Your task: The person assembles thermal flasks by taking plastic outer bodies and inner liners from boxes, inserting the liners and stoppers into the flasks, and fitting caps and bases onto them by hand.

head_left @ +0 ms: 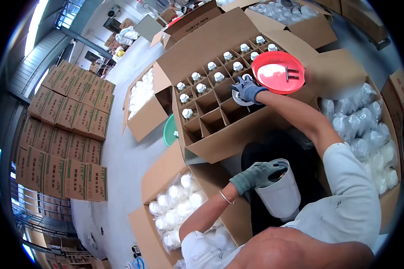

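Observation:
My left hand (256, 175), in a grey-green glove, grips the rim of a white plastic container (280, 193) above my lap; something dark shows inside the container. My right hand (248, 88), in a blue-grey glove, reaches into the divided cardboard box (238, 130). Its fingers are bent around something beside a white round rim (241, 99); the glove hides most of it. Clear bottles with white caps (212, 66) stand upright in many of the compartments. A red round basin (274, 74) with a dark clip-like object (292, 73) inside rests at the box's right side.
Open cartons of plastic-wrapped white items stand at lower left (179, 204), upper left (141, 94) and right (368, 130). A green basin (169, 130) is on the floor. Stacked brown cartons (63, 134) stand at far left. Another open carton (287, 22) is behind.

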A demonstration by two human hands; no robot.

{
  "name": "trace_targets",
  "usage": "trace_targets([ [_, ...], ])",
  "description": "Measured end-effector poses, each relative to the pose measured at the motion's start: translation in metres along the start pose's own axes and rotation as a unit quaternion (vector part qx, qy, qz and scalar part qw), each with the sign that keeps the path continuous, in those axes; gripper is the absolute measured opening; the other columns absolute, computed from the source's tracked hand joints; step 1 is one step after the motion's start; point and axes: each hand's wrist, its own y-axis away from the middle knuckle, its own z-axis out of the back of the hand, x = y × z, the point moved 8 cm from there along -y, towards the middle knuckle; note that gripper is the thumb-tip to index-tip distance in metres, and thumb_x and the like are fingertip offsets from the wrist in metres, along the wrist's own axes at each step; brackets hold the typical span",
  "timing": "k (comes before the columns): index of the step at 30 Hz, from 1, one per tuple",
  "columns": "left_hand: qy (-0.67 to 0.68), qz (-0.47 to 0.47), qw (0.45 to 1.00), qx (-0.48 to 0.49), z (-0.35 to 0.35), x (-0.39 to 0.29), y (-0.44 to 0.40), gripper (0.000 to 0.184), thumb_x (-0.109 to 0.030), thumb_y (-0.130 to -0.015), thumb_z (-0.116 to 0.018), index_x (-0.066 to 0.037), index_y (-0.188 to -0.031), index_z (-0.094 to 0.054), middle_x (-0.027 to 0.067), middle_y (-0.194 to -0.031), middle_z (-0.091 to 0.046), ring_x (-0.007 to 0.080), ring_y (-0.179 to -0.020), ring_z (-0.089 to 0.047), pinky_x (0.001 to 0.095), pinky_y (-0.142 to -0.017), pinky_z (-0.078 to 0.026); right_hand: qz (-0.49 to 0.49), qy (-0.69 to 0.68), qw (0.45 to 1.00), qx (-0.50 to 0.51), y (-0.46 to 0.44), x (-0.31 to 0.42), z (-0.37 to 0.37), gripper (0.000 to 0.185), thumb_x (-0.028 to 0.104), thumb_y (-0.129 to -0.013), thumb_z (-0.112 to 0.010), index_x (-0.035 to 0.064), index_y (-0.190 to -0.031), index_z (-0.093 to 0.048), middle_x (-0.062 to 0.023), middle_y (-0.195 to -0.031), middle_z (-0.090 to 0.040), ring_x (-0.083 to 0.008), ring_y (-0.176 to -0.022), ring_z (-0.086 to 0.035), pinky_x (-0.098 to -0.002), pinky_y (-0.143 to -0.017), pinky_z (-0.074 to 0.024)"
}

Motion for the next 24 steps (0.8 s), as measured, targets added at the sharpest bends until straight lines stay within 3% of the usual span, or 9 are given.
trace_targets([
  [4, 0.014, 0.057, 0.99, -0.131, 0.017, 0.017, 0.003, 0.046, -0.023, -0.087, -0.063, -0.01, -0.13, -0.055, 0.0143, -0.133, -0.055, 0.0312, -0.112, -0.059, 0.0381, -0.097, -0.046, 0.051, -0.036, 0.992, 0.109, -0.045, -0.014, -0.045, 0.047, 0.032, -0.083, -0.06, 0.0162, -0.127, -0.057, -0.0238, -0.132, -0.049, -0.04, -0.123, -0.049, -0.0522, -0.099, -0.0422],
  [8, 0.162, 0.117, 0.793, -0.576, 0.068, 0.057, 0.068, 0.044, -0.03, -0.097, -0.052, -0.008, -0.135, -0.049, 0.0105, -0.131, -0.056, 0.0273, -0.115, -0.057, 0.042, -0.098, -0.046, 0.277, -0.103, 0.923, -0.248, 0.079, 0.042, 0.065, 0.054, 0.024, -0.074, -0.07, 0.0092, -0.123, -0.054, -0.0201, -0.124, -0.049, -0.0379, -0.112, -0.053, -0.0481, -0.095, -0.0454],
  [12, 0.751, -0.126, 0.548, -0.345, 0.076, 0.063, 0.039, 0.065, -0.053, -0.097, -0.043, -0.012, -0.146, -0.033, 0.0105, -0.14, -0.044, 0.0304, -0.126, -0.045, 0.049, -0.107, -0.038, 0.299, -0.075, 0.933, -0.186, 0.171, 0.083, 0.094, 0.061, 0.022, -0.078, -0.066, 0.0116, -0.135, -0.045, -0.0155, -0.136, -0.044, -0.0333, -0.105, -0.058, -0.0426, -0.084, -0.0518],
  [14, 0.726, -0.053, 0.547, -0.412, 0.074, 0.063, 0.031, 0.064, -0.048, -0.095, -0.051, -0.008, -0.143, -0.037, 0.012, -0.137, -0.046, 0.0307, -0.121, -0.048, 0.0461, -0.106, -0.04, 0.176, -0.157, 0.962, -0.138, 0.18, 0.074, 0.105, 0.053, 0.024, -0.084, -0.062, 0.0111, -0.133, -0.048, -0.0139, -0.134, -0.049, -0.0282, -0.103, -0.061, -0.039, -0.084, -0.0528],
  [15, 0.568, -0.004, 0.666, -0.483, 0.074, 0.069, 0.032, 0.063, -0.04, -0.093, -0.057, -0.005, -0.142, -0.039, 0.0134, -0.136, -0.047, 0.0303, -0.121, -0.048, 0.0443, -0.106, -0.04, 0.123, -0.322, 0.934, -0.091, 0.179, 0.064, 0.096, 0.046, 0.027, -0.088, -0.059, 0.0105, -0.13, -0.05, -0.0126, -0.127, -0.053, -0.0258, -0.1, -0.062, -0.0377, -0.083, -0.053],
  [16, 0.41, -0.026, 0.754, -0.513, 0.089, 0.048, 0.031, 0.062, -0.031, -0.089, -0.062, -0.003, -0.14, -0.041, 0.0152, -0.138, -0.046, 0.0308, -0.124, -0.045, 0.0441, -0.106, -0.038, 0.06, -0.481, 0.872, -0.065, 0.18, 0.053, 0.087, 0.04, 0.029, -0.091, -0.056, 0.0099, -0.127, -0.053, -0.0113, -0.121, -0.056, -0.0233, -0.098, -0.063, -0.0364, -0.082, -0.0532],
  [18, 0.029, -0.024, 0.798, -0.601, 0.109, 0.001, 0.036, 0.065, -0.014, -0.08, -0.072, 0.0, -0.137, -0.045, 0.0187, -0.141, -0.044, 0.0317, -0.13, -0.039, 0.0439, -0.107, -0.034, -0.049, -0.888, 0.456, 0.037, 0.167, 0.042, 0.037, 0.036, 0.036, -0.099, -0.046, 0.008, -0.116, -0.06, -0.0076, -0.099, -0.067, -0.0188, -0.089, -0.065, -0.0347, -0.079, -0.0531],
  [20, -0.168, -0.042, 0.833, -0.525, 0.117, -0.036, 0.029, 0.063, -0.014, -0.078, -0.072, -0.001, -0.135, -0.049, 0.0191, -0.145, -0.041, 0.035, -0.133, -0.036, 0.0443, -0.109, -0.031, 0.141, -0.923, 0.294, 0.206, 0.198, 0.065, 0.073, 0.035, 0.032, -0.1, -0.048, 0.0088, -0.125, -0.056, -0.0049, -0.11, -0.066, -0.015, -0.1, -0.062, -0.0313, -0.087, -0.0534],
  [24, 0.274, -0.008, 0.794, -0.543, 0.09, 0.035, 0.034, 0.058, -0.037, -0.09, -0.059, -0.006, -0.137, -0.046, 0.0161, -0.138, -0.048, 0.0319, -0.121, -0.05, 0.0401, -0.101, -0.043, 0.086, -0.761, 0.642, 0.042, 0.195, 0.024, 0.043, 0.043, 0.027, -0.091, -0.06, 0.0099, -0.13, -0.05, -0.0095, -0.121, -0.058, -0.022, -0.105, -0.06, -0.0337, -0.089, -0.052],
])
